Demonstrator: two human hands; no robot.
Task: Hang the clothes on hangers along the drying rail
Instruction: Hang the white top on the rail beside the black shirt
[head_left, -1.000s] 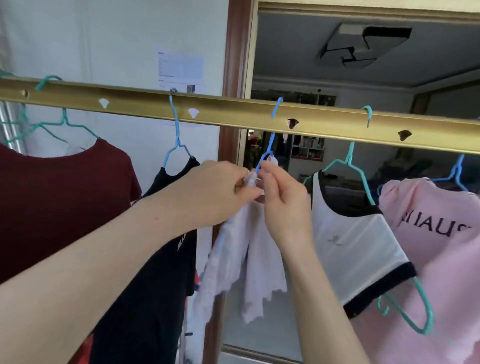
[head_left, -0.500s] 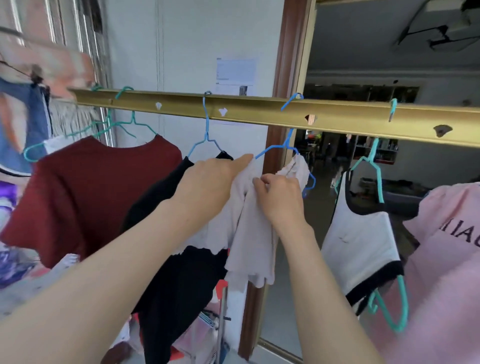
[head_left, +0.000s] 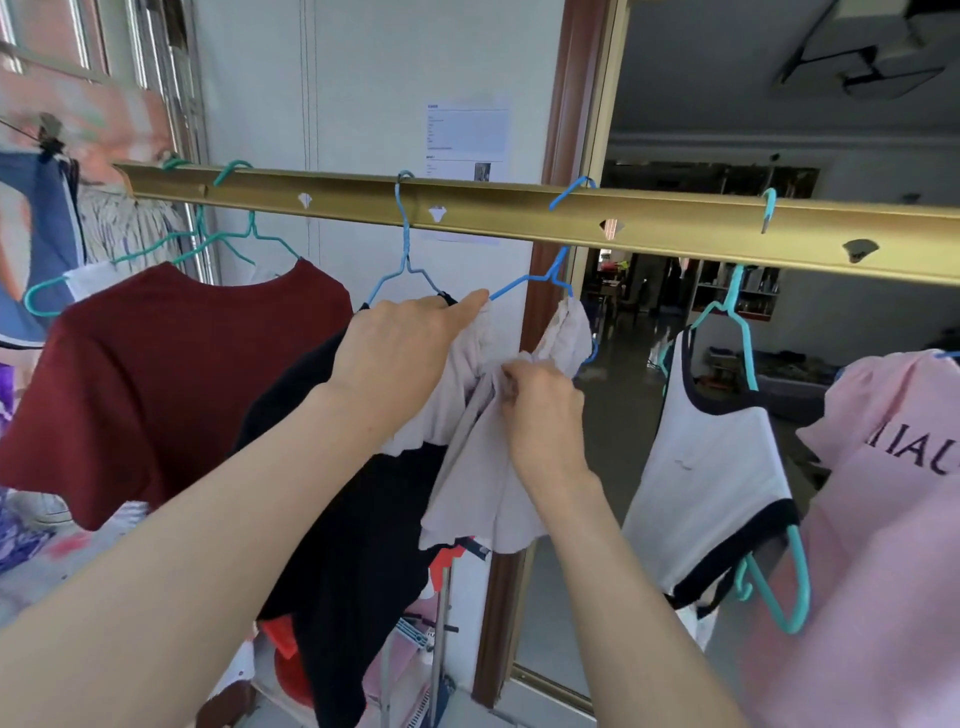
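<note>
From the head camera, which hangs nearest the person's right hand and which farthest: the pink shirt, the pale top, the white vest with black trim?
1. pale top, pinched in the right hand, at the middle.
2. white vest, hanging just to its right.
3. pink shirt, at the far right edge.

The left grip and right grip extend from bare forearms, sleeves apparently beyond view.

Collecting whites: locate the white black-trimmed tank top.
Head view, right of centre: the tank top hangs on a teal hanger between the pale garment and pink shirt.
</note>
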